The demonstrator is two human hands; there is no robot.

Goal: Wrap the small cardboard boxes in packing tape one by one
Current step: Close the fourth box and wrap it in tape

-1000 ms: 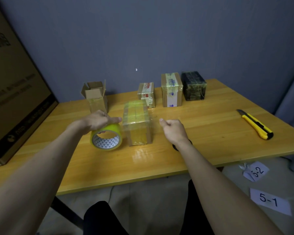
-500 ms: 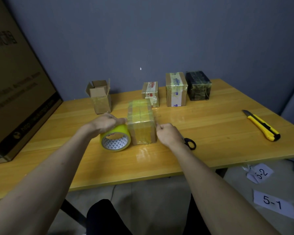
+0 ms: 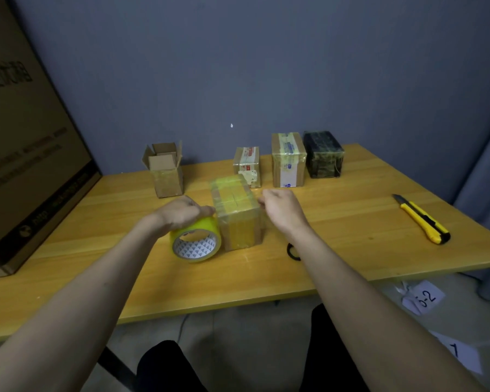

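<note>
Far left edge of the yellow wooden bench (image 3: 351, 222): one large brown cardboard carton (image 3: 26, 165) stands on it, leaning against the grey wall. Toward the back edge, left of centre: one small plain cardboard box with its top flaps open (image 3: 166, 172), apart from all else.

Centre of the bench: the left hand (image 3: 181, 212) lies curled over the top of one roll of yellow packing tape (image 3: 195, 241), which stands on its rim with its core facing the front edge; the fingers hold the roll. The roll sits just beside, perhaps touching, the left face of the tape-wrapped cardboard box (image 3: 238, 213). The right hand (image 3: 280, 206) hovers at that box's right upper edge, fingers pinched together; whether they grip a film of tape cannot be told.

Back edge, right of centre: three wrapped boxes in a row, namely a small labelled box (image 3: 247, 165), a taller taped box (image 3: 288, 159) and a black box (image 3: 324, 154). Small boxes total five.

Below the right forearm, a black scissor handle loop (image 3: 292, 251) shows. Near the right edge lies one yellow-and-black utility knife (image 3: 422, 220). Open bench surface runs along the front edge and between box and knife.
</note>
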